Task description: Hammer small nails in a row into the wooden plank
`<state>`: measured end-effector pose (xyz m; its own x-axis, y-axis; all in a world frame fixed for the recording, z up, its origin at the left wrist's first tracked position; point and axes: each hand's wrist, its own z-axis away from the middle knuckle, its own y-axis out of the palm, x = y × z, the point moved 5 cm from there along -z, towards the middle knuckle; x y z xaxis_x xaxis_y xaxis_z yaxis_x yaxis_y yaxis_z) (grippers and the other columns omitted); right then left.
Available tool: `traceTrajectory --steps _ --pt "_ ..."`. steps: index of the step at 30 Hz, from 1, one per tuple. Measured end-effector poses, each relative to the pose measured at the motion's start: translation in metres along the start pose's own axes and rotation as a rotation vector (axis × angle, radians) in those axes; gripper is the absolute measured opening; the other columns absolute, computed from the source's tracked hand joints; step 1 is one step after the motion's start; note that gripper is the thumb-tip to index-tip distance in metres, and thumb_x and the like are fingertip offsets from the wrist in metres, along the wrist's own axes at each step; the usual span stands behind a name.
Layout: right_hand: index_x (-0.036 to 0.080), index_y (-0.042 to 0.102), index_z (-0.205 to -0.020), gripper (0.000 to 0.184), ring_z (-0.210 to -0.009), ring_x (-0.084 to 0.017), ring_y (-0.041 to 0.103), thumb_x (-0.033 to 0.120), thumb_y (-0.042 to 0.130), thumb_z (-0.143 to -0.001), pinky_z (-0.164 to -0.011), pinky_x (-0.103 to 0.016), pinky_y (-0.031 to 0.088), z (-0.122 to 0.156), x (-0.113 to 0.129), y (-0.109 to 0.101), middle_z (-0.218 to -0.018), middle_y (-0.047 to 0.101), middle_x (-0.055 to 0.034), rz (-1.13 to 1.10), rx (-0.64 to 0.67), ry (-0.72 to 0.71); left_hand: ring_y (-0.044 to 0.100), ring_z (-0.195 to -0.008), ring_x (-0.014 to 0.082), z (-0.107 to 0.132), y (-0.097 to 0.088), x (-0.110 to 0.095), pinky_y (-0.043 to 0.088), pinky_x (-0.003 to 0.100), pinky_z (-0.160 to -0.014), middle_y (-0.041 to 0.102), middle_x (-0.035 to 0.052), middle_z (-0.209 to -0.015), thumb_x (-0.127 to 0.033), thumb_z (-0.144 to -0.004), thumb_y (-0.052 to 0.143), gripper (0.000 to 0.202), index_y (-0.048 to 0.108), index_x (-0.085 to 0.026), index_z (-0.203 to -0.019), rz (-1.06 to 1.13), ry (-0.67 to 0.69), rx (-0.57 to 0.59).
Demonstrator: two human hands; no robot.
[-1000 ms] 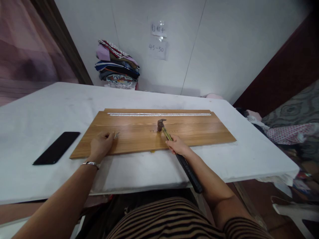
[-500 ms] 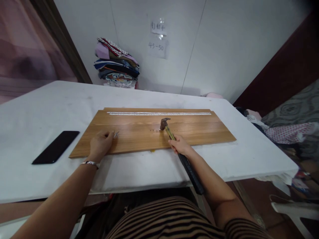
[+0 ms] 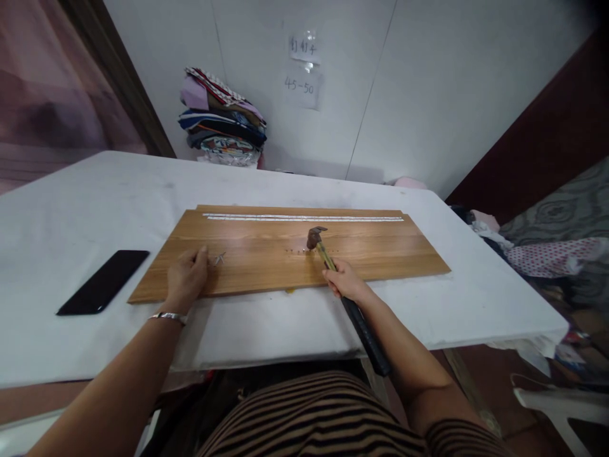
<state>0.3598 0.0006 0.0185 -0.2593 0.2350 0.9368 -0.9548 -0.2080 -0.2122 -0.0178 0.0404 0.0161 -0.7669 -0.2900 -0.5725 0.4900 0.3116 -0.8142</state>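
A wood-grain board (image 3: 257,273) lies flat before me, with a row of small nails or marks along its middle. My right hand (image 3: 346,279) grips a claw hammer (image 3: 328,260) partway along its yellow and black handle. The rusty hammer head is over the row, near a shiny spot; I cannot tell whether it touches. On the board's left part rests my left hand (image 3: 188,276), its fingers curled together. What they hold, if anything, is hidden. Just right of those fingers lies a small pile of loose nails (image 3: 219,258).
Two thin white strips (image 3: 304,218) run along the board's far side. A black phone (image 3: 104,282) lies left of the board on the white-covered table (image 3: 266,330). Folded clothes (image 3: 223,120) are stacked at the back, against the wall with paper signs (image 3: 302,92).
My left hand has drawn slightly left, away from the loose nails. The hammer and my right hand have barely shifted.
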Motion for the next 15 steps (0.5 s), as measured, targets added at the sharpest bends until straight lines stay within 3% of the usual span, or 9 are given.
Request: traceTrajectory --steps 9,15 --pt "0.025 0.042 -0.084 0.014 -0.031 -0.009 0.034 0.026 0.055 -0.085 -0.032 -0.020 0.029 -0.0031 -0.0047 -0.0008 -0.041 0.043 0.0126 -0.006 0.045 -0.003 0.052 -0.073 0.0187 0.0011 0.0007 -0.0003 0.030 0.027 -0.063 0.062 0.0050 -0.078 -0.042 -0.095 0.044 0.036 0.055 -0.020 -0.069 0.000 -0.011 0.017" --pt "0.023 0.048 -0.093 0.017 -0.030 -0.009 0.034 0.029 0.061 -0.082 -0.032 -0.020 0.028 -0.0032 -0.0042 -0.0029 -0.041 0.043 0.0133 -0.017 0.075 0.014 0.052 -0.072 0.0182 0.0010 0.0011 0.0007 0.031 0.027 -0.064 0.062 0.0044 -0.076 -0.041 -0.093 0.045 0.034 0.056 -0.020 -0.070 0.013 -0.008 0.013"
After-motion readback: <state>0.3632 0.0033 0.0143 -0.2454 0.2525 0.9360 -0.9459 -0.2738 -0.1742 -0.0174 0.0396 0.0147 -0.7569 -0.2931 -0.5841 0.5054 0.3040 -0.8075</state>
